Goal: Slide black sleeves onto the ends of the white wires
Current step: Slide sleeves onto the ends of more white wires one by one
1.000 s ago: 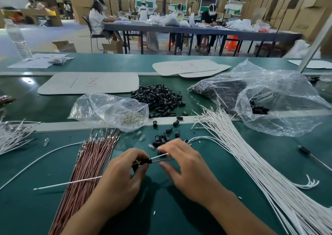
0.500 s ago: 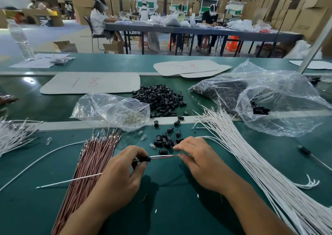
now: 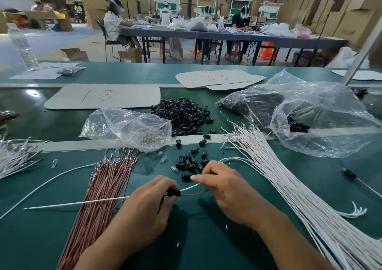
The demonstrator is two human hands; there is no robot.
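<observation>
Two hands meet mid-table: the left hand grips a black sleeve with a white wire and a red lead running through it, while the right hand pinches their tips. It looks best to keep the wire taut and push the sleeve straight along. On the green table, loose sleeves lie at 12 o'clock and the white wire bundle at 3. Cartons and seated workers are beyond.

One head-worn wide-angle view, forward and down, close above the green bench
</observation>
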